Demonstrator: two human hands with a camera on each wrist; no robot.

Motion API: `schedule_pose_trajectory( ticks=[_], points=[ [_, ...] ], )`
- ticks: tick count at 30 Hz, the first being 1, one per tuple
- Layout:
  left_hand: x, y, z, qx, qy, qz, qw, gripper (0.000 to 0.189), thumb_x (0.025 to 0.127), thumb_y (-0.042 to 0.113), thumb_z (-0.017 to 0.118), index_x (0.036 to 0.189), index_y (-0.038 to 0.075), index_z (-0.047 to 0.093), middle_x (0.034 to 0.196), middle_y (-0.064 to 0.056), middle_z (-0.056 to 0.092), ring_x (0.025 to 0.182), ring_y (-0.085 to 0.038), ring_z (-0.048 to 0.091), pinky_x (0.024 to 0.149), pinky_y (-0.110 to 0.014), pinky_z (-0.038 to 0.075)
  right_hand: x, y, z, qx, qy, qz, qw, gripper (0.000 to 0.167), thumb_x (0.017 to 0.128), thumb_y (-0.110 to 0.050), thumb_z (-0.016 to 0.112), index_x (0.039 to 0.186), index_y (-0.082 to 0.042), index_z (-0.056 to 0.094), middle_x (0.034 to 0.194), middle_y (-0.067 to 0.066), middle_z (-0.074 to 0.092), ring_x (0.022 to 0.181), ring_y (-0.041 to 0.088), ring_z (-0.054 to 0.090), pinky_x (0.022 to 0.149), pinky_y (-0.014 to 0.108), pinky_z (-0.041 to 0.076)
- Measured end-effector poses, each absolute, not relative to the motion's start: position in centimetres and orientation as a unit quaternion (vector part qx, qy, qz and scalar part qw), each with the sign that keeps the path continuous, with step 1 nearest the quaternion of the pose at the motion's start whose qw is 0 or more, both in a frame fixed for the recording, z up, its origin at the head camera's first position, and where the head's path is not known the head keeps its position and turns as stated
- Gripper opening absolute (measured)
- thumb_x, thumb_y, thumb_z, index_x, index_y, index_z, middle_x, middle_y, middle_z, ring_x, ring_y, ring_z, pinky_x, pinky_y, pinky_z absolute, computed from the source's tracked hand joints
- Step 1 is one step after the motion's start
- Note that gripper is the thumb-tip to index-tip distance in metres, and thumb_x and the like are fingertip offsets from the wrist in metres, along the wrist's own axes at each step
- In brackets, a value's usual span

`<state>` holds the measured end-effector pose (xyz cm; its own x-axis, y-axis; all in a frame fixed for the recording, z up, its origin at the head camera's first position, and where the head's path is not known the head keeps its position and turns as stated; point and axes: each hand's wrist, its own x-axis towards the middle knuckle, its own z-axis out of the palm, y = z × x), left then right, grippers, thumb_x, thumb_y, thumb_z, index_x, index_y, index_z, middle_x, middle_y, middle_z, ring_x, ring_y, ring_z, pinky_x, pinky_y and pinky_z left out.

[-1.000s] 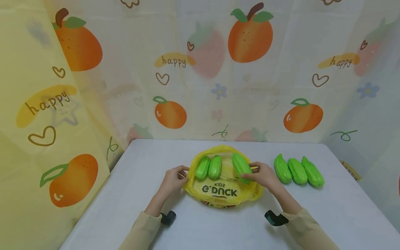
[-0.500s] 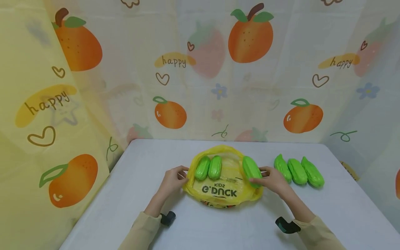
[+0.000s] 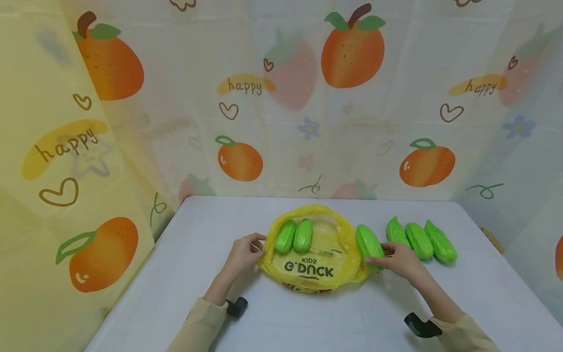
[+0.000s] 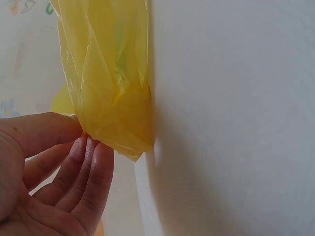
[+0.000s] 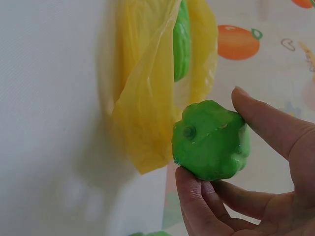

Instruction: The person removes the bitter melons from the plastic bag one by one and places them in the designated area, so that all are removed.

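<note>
A yellow plastic bag (image 3: 352, 278) with dark "KIDS" lettering lies with its mouth open at the middle of the table. My left hand (image 3: 243, 252) pinches the bag's left edge between thumb and fingers. Inside, two glossy green toy vegetables (image 3: 302, 235) lie side by side toward the left. My right hand (image 3: 400, 259) grips a third green toy vegetable (image 3: 367, 239), long and ribbed like a cucumber, just outside the bag's right edge. The right wrist view shows its nubbed end (image 5: 189, 132) between thumb and fingers, with the bag's yellow side (image 5: 147, 118) behind.
Three more green toy vegetables (image 3: 419, 241) lie in a row on the white table (image 3: 321, 327) to the right, partly behind my right hand. A fruit-printed curtain (image 3: 343, 146) stands along the table's back and sides.
My right hand has moved right with the green toy vegetable, from over the bag's opening to just past its right edge. The left hand and bag stay put.
</note>
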<state>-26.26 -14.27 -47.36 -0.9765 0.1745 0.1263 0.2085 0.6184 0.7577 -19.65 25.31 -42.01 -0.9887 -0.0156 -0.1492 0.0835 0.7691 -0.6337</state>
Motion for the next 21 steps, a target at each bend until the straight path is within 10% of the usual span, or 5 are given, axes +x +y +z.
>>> schedule_pose_trajectory(
  ticks=[21],
  points=[
    [-26.3, -14.2, -47.5, -0.1, -0.901, -0.421, 0.016, 0.032, 0.079, 0.006, 0.07, 0.11, 0.011, 0.067, 0.083, 0.0, 0.064, 0.073, -0.012, 0.06, 0.065, -0.027, 0.052, -17.0, 29.1, -42.6, 0.025, 0.952, -0.296, 0.071, 0.089, 0.073, -0.048, 0.076, 0.126, 0.017, 0.047, 0.119, 0.036, 0.055, 0.107, 0.048, 0.055, 0.079, 0.048, 0.052]
  ],
)
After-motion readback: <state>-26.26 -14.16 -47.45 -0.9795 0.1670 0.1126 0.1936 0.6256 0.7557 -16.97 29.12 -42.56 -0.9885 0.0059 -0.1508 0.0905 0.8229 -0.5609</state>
